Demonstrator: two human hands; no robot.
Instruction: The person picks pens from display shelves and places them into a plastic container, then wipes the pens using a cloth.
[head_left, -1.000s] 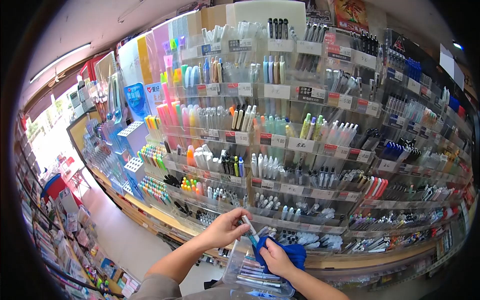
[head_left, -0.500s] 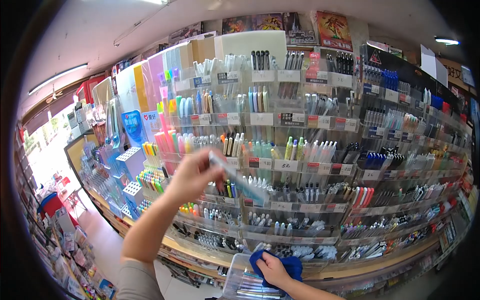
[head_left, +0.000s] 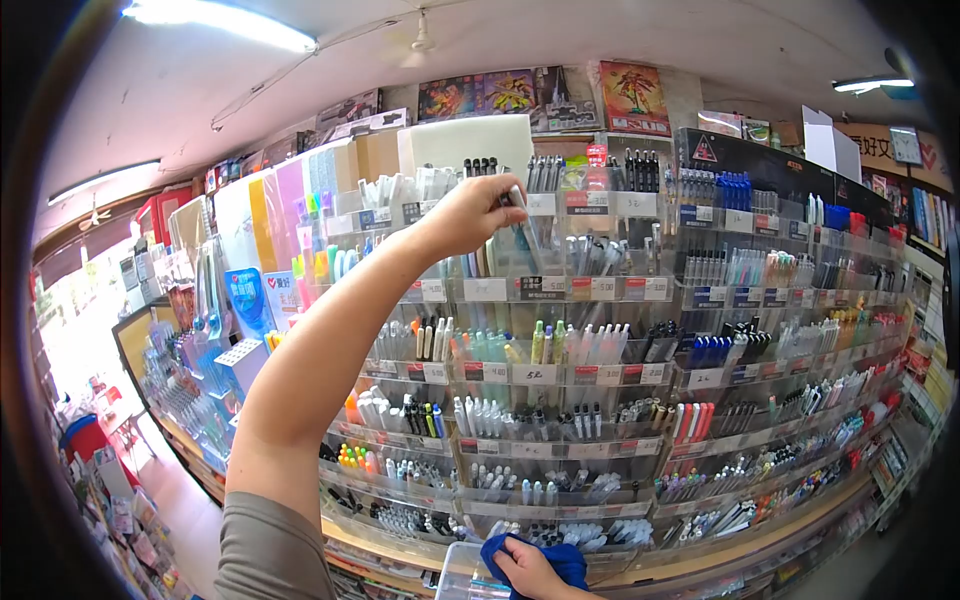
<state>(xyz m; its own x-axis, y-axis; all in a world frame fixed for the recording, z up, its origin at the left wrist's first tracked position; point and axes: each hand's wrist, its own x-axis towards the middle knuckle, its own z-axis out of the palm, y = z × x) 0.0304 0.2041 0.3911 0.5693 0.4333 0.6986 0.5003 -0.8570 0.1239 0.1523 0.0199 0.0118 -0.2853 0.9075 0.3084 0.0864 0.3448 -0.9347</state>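
Note:
My left hand (head_left: 478, 215) is raised to the upper rows of the clear pen rack (head_left: 520, 370). It is closed on a slim pale pen (head_left: 528, 228), whose lower end points down in front of the second row. Fine detail of the pen is too small to tell. Low in front of the rack, my right hand (head_left: 528, 568) grips a bunched dark blue cloth (head_left: 568, 562). This cloth lies over the right side of a clear plastic box (head_left: 455, 572), which is cut off by the lower edge of the view.
Several tiers of pens with price tags fill the rack, and a black-backed display (head_left: 790, 180) adjoins it on the right. A wooden ledge (head_left: 640, 575) runs below. Colourful boxes (head_left: 635, 95) stand on top. An aisle floor (head_left: 180, 500) opens at the left.
My left hand has risen with the pen from the middle rows to the upper rows. The view has tilted upward. My right hand still holds the cloth at the box.

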